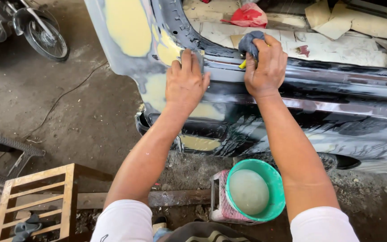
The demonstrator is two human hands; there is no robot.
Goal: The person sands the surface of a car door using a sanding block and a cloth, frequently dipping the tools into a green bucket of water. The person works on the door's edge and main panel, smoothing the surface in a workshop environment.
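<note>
The fingers of the left hand (185, 83) lie flat and close together, pressing a small grey sanding sheet (192, 54) against the black car body (319, 89). Only the sheet's top edge shows above the fingertips; the flat palm spreads the pressure evenly, which suits rubbing a curved panel, as I judge it. The sheet sits on the car body's upper sill, right where black paint meets a yellow filler patch (169, 50).

The fingers of the right hand (265, 62) are curled tight around a bunched blue-grey rag (251, 41), with something small and yellow (242, 64) poking out below the fist; what that is I cannot tell. This fist rests on the same sill of the car body, just to the right of the left hand, the two hands near but apart. The panel around them looks wet and streaked, so the rag is probably held there to feed or wipe water.

Both forearms reach up to the car body from white sleeves at the bottom edge of the view. Below the car body, between the arms, a green bowl (277, 183) of cloudy water stands on a small pink stool (220, 201), close enough for dipping. Left of the car body, on the dirt floor, are a wooden stool (36, 197) and a grey plastic stool (1, 150), and farther up a motorbike wheel (45, 38). Inside the car body lie pale cardboard scraps (337, 27) and a red bag (249, 15).
</note>
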